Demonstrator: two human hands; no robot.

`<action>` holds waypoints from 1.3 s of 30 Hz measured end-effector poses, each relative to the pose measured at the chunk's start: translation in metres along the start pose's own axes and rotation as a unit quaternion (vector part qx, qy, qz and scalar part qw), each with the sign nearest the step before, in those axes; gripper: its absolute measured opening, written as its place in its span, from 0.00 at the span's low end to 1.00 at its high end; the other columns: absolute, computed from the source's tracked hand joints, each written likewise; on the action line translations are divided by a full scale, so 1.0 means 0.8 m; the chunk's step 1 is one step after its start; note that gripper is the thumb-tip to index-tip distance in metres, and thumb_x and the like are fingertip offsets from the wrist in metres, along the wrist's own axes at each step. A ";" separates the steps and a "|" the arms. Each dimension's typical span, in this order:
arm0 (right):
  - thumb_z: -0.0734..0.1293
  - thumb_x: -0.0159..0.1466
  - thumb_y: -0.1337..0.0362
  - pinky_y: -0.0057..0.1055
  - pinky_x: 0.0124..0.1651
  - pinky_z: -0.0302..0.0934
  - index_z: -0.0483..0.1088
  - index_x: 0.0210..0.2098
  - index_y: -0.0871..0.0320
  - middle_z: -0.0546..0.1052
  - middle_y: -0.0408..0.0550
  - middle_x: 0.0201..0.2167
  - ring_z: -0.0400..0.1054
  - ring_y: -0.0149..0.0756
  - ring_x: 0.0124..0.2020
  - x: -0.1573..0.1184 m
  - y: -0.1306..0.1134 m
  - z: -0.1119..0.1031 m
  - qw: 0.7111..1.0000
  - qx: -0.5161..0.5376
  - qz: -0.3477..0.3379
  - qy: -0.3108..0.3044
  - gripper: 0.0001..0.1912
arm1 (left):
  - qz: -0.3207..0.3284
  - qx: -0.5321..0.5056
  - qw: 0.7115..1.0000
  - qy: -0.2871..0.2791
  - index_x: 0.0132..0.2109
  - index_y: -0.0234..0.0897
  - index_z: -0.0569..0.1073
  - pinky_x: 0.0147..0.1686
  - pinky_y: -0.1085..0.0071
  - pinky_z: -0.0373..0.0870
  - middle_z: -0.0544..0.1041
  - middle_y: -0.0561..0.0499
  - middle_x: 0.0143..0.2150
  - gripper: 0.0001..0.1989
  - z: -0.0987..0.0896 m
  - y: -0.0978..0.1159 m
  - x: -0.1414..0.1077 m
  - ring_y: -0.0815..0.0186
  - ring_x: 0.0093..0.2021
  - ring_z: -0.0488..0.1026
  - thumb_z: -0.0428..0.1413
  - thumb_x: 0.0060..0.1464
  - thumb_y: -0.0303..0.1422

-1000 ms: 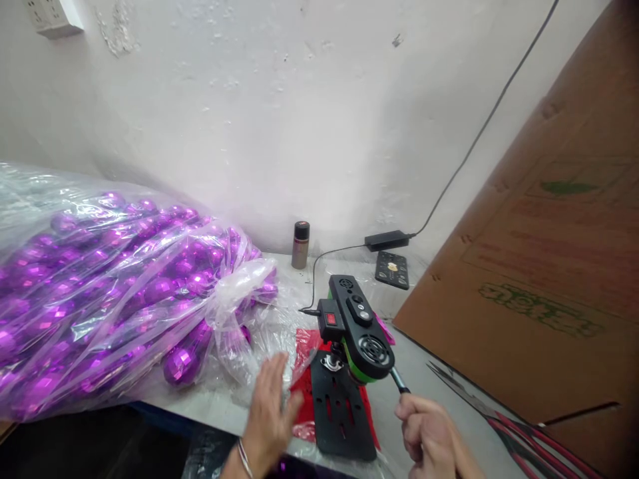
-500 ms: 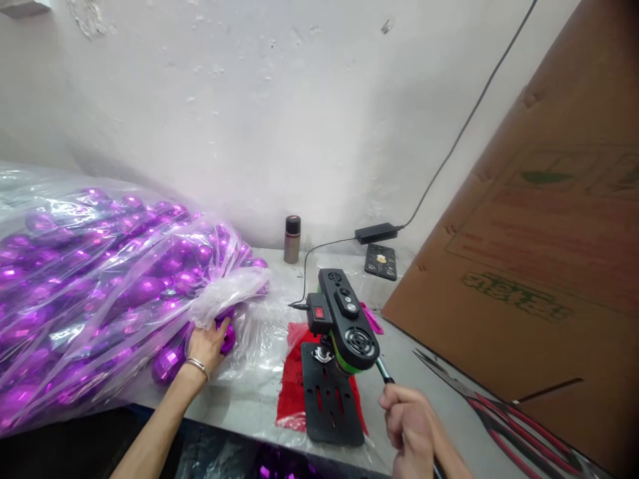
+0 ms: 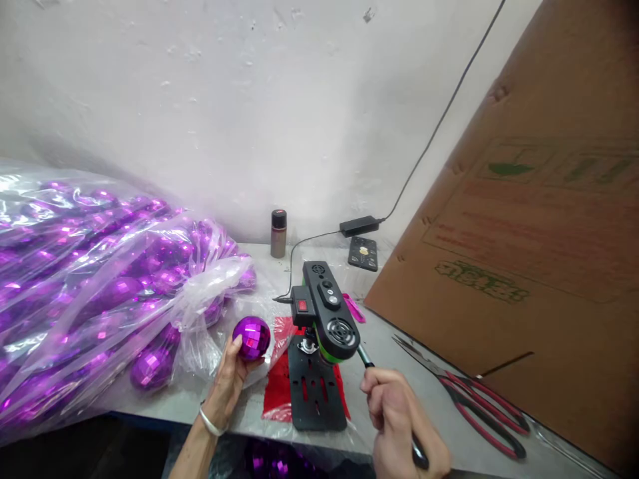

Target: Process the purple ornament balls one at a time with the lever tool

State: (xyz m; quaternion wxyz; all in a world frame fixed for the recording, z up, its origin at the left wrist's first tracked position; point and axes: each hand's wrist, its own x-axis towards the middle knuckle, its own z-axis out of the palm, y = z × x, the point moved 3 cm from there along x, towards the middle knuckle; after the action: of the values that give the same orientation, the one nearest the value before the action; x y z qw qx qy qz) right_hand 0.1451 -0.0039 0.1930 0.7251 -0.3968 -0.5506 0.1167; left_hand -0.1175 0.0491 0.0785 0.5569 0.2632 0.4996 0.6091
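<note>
My L hand (image 3: 232, 376) is clamped on a shiny purple ball (image 3: 251, 338), thumb & fingers round its lower L side, held just L of the black machine (image 3: 329, 313) & apart from it. R hand (image 3: 402, 422) is wrapped tight round the machine's handle (image 3: 366, 356), grip end poking out below my fist. Machine's on its base plate (image 3: 318, 399) w/ a red sheet (image 3: 277, 392) underneath, on the table (image 3: 389, 359). Clear bag (image 3: 194, 293) full of purple balls is further L. Scissors (image 3: 448, 379) R of me, nr the cardboard box (image 3: 499, 233). Bottle (image 3: 278, 234) & adapter (image 3: 359, 226) at the back by the wall.
</note>
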 end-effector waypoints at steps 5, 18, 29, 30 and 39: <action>0.64 0.80 0.62 0.30 0.24 0.53 0.64 0.24 0.54 0.69 0.43 0.22 0.64 0.32 0.23 0.010 -0.014 0.004 1.000 -0.006 0.004 -0.009 0.26 | -0.105 -0.112 0.987 -0.055 0.54 0.39 0.82 0.51 0.56 0.87 0.88 0.38 0.55 0.36 0.017 -0.047 -0.017 0.49 0.53 0.87 0.71 0.51 0.63; 0.62 0.82 0.60 0.27 0.29 0.59 0.62 0.25 0.54 0.68 0.40 0.22 0.67 0.29 0.25 0.036 -0.038 0.013 0.999 -0.020 0.014 -0.036 0.27 | 0.122 0.279 0.951 -0.053 0.66 0.37 0.74 0.75 0.35 0.66 0.80 0.32 0.69 0.44 0.064 -0.090 -0.037 0.35 0.71 0.75 0.73 0.45 0.51; 0.60 0.82 0.66 0.25 0.31 0.61 0.62 0.27 0.54 0.67 0.39 0.24 0.67 0.28 0.26 0.029 -0.036 0.011 0.999 -0.003 0.009 -0.051 0.24 | 0.273 0.419 0.861 -0.094 0.71 0.37 0.71 0.68 0.36 0.78 0.81 0.32 0.68 0.42 0.066 -0.123 -0.046 0.36 0.68 0.79 0.71 0.51 0.39; 0.60 0.82 0.66 0.25 0.31 0.61 0.61 0.27 0.54 0.67 0.39 0.24 0.67 0.28 0.27 0.028 -0.036 0.011 0.999 -0.003 0.008 -0.052 0.24 | 0.275 0.423 0.858 -0.101 0.71 0.37 0.71 0.67 0.36 0.78 0.81 0.33 0.67 0.42 0.067 -0.123 -0.045 0.36 0.67 0.80 0.71 0.51 0.39; 0.60 0.82 0.69 0.25 0.30 0.60 0.63 0.29 0.54 0.69 0.39 0.25 0.67 0.28 0.28 0.022 -0.032 0.006 0.998 -0.005 0.001 -0.059 0.21 | 0.231 0.387 0.886 -0.112 0.67 0.37 0.73 0.67 0.37 0.77 0.82 0.36 0.63 0.42 0.093 -0.113 -0.027 0.39 0.64 0.81 0.72 0.45 0.39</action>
State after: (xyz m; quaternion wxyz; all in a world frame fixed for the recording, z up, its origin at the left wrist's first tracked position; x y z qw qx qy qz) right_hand 0.1402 -0.0077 0.2236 0.6895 -0.3934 -0.5924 0.1375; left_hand -0.0094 0.0415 0.0292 0.3071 0.6318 0.5550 0.4455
